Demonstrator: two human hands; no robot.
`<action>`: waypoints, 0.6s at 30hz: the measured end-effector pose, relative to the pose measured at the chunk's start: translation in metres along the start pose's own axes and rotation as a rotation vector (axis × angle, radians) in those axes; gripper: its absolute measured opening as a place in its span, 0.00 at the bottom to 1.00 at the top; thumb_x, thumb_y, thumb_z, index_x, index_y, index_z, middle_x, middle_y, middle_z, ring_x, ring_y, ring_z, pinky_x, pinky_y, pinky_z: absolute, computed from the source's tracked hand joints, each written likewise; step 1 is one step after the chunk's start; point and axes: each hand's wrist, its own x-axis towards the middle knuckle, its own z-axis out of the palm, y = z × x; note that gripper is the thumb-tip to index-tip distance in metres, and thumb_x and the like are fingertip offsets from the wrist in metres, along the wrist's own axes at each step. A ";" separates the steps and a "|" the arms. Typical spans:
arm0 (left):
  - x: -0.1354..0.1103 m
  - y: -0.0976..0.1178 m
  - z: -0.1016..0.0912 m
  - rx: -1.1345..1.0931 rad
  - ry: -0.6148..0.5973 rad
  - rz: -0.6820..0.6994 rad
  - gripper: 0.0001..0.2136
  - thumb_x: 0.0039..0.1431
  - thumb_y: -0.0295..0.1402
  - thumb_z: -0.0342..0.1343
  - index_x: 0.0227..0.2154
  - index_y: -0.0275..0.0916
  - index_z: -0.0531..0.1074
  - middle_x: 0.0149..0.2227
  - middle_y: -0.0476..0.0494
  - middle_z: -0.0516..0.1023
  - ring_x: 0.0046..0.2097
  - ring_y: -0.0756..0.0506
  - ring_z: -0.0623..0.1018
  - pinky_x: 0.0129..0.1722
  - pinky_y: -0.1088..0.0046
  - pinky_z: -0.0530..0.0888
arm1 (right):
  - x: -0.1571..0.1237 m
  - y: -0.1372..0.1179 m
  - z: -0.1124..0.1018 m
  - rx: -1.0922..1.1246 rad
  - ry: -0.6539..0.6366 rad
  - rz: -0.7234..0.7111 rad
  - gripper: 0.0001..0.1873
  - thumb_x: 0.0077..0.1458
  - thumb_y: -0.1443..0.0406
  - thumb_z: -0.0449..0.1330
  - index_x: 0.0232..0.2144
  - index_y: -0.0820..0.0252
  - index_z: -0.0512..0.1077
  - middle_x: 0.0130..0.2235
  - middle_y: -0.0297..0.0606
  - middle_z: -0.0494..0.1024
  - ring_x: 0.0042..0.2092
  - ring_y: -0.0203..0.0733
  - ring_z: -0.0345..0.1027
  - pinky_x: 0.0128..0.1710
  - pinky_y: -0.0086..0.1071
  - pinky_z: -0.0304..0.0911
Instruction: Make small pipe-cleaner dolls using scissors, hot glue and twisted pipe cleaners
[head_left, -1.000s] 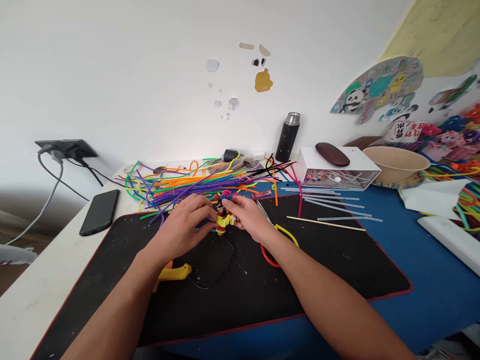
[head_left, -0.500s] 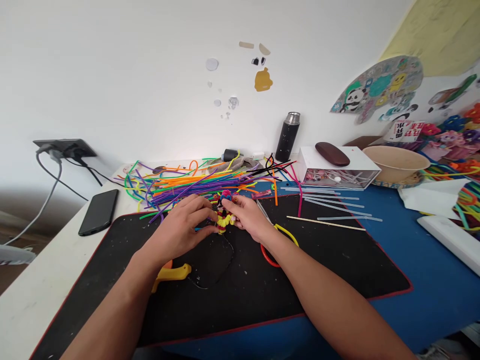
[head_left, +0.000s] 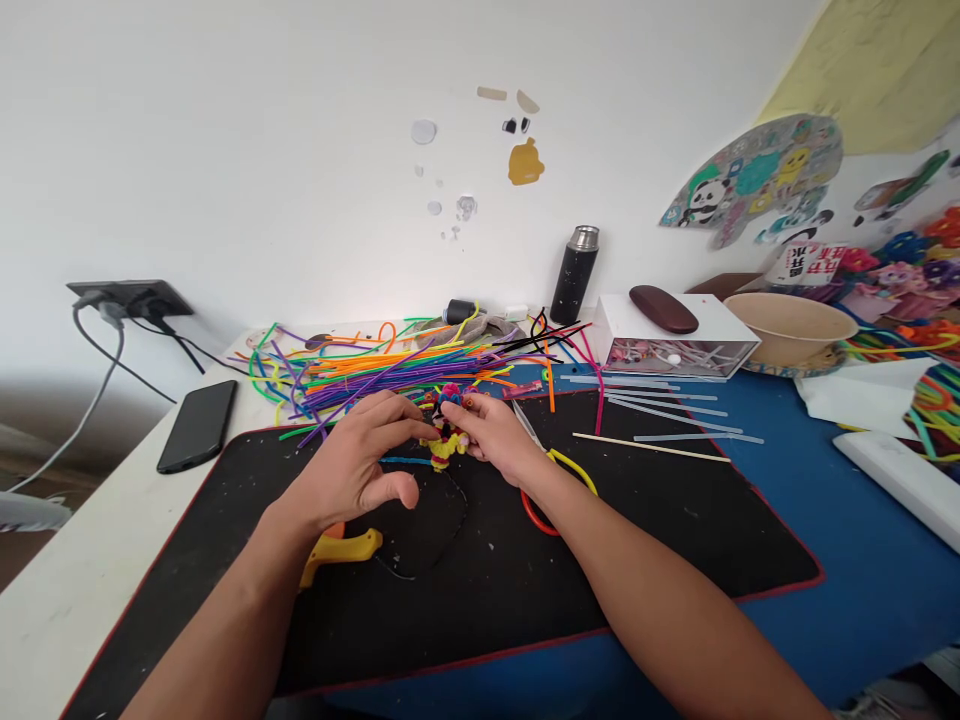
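Observation:
Between the fingers and thumb of my right hand [head_left: 487, 430] is a small pipe-cleaner figure [head_left: 448, 447], yellow at the bottom with red, blue and black parts above. My left hand [head_left: 367, 450] is at the figure's left, thumb spread away from the fingers. Its fingertips reach the figure's edge; I cannot tell whether they touch it. A blue pipe cleaner [head_left: 407, 461] shows behind the left hand. Scissors [head_left: 541, 510] with red and yellow handles lie partly under my right forearm. A yellow glue gun [head_left: 349, 546] with a black cord is partly hidden by my left forearm.
A heap of colourful pipe cleaners [head_left: 405, 370] lies behind the black mat [head_left: 660, 520]. Translucent sticks [head_left: 667, 400] and a thin wooden stick [head_left: 652, 447] are at the right. A black flask [head_left: 575, 275], white box [head_left: 679, 335] and beige bowl [head_left: 791, 325] stand behind; a phone [head_left: 197, 426] lies left.
My left thumb has come away from the figure and swung down, so the left hand has opened. The figure's yellow part has tilted slightly; my right hand still holds it.

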 end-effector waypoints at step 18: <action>-0.006 -0.007 -0.012 -0.373 0.641 -0.655 0.05 0.56 0.35 0.69 0.28 0.43 0.80 0.27 0.48 0.84 0.29 0.44 0.82 0.30 0.67 0.80 | 0.003 -0.001 -0.005 0.011 0.029 -0.006 0.28 0.41 0.46 0.77 0.31 0.60 0.72 0.33 0.32 0.76 0.23 0.27 0.58 0.18 0.25 0.44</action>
